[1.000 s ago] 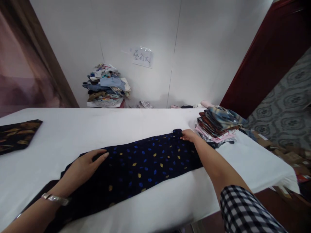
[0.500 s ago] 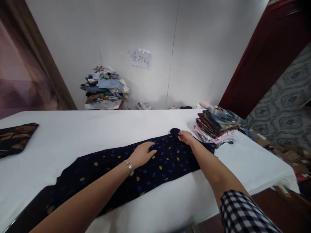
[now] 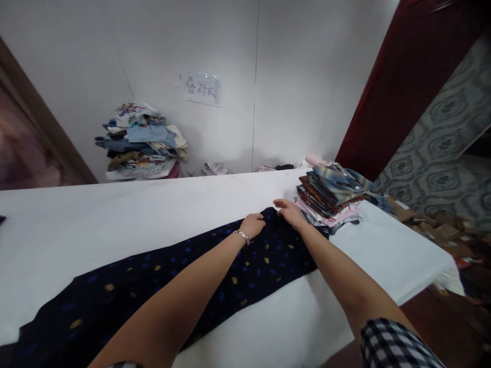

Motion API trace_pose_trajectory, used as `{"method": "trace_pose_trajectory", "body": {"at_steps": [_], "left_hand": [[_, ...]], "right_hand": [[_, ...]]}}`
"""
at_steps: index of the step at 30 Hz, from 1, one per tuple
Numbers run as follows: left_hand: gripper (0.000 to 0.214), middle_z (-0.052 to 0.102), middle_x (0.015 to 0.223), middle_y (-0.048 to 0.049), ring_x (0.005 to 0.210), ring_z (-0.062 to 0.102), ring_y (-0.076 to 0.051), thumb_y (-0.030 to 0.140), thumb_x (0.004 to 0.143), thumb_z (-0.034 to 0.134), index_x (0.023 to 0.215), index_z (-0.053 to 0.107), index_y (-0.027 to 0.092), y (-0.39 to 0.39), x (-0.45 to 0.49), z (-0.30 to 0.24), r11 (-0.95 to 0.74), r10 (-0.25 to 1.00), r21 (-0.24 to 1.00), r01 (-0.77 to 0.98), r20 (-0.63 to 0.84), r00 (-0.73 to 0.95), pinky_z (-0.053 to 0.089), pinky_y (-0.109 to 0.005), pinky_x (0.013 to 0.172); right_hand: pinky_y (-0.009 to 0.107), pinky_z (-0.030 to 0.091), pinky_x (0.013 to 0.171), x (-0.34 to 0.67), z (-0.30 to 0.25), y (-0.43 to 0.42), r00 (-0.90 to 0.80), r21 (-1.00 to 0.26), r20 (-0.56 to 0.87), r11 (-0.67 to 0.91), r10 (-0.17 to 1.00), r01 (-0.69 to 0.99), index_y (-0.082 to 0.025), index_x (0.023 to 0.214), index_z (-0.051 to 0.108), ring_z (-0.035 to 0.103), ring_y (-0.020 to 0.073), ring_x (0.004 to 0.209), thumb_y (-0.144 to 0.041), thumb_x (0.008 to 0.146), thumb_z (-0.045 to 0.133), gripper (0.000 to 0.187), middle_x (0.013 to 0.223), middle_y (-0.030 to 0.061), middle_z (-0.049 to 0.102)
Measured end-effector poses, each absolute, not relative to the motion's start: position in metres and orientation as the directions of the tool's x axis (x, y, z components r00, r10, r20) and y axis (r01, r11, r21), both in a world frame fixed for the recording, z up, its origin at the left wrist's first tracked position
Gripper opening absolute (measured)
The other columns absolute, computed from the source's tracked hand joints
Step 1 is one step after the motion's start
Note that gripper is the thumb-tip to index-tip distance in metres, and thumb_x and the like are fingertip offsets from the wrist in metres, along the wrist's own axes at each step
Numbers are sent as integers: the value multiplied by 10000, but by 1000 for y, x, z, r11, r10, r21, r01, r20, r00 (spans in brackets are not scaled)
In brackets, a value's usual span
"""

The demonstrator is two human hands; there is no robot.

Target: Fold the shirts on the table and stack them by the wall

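My left hand curls on the navy, blue-and-gold-printed cloth garment, grip unclear, its bunched end at two o'clock; my right hand, fingers parted, touches that end.

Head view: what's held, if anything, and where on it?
Garment, apparently: left hand pinches its far edge, near the right end. Right hand beside it, grip unclear.

garment: navy, blue-yellow flecks | tablecloth: white | right sleeve: checked
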State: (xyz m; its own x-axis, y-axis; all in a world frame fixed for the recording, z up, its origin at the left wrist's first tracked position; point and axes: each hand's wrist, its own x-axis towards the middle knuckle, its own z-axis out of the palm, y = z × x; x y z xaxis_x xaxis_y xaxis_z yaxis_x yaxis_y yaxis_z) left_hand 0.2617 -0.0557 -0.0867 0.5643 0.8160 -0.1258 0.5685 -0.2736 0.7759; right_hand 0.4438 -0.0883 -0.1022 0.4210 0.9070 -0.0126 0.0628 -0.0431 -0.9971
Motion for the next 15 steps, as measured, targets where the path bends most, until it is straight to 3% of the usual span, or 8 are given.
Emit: {"method": "trace_pose_trajectory", "body": {"at_steps": [3,7,10,15], "left_hand": [[146,649,689,-4,649,596,-148,146,746,515,791,651,172,-50,256,-82,-251,802,814,524,-129,583,453,-248,609],[203,648,680,13,633,587,-139,156,762,496,875,664,176,-41,251,-77,-252,791,832,494,-117,600,469,-241,601],[262,713,825,-5,732,631,-148,205,822,476,980,685,186,-38,249,-77,-291,784,818,497,-94,614,499,-246,682],[340,728,1065,-50,955,659,-197,381,863,541,1121,672,202,-35,238,-82,-387,803,700,600,-64,592,494,-285,862]], "right_hand": [[355,413,1028,451,-93,-74,250,-974,94,37,964,224,-223,1066,690,590,187,1151,-182,756,585,330,1166,41,706],[315,453,894,443,-95,-53,97,-811,92,18,991,585,-173,903,732,631,193,912,-387,861,540,291,900,32,741],[255,444,748,439,-101,-43,129,-648,141,-8,982,762,-164,809,717,600,165,772,-398,893,513,322,758,5,704],[263,399,742,453,-104,-46,325,-549,192,-173,926,818,-167,882,699,594,185,832,-363,961,425,346,869,63,709]]}}
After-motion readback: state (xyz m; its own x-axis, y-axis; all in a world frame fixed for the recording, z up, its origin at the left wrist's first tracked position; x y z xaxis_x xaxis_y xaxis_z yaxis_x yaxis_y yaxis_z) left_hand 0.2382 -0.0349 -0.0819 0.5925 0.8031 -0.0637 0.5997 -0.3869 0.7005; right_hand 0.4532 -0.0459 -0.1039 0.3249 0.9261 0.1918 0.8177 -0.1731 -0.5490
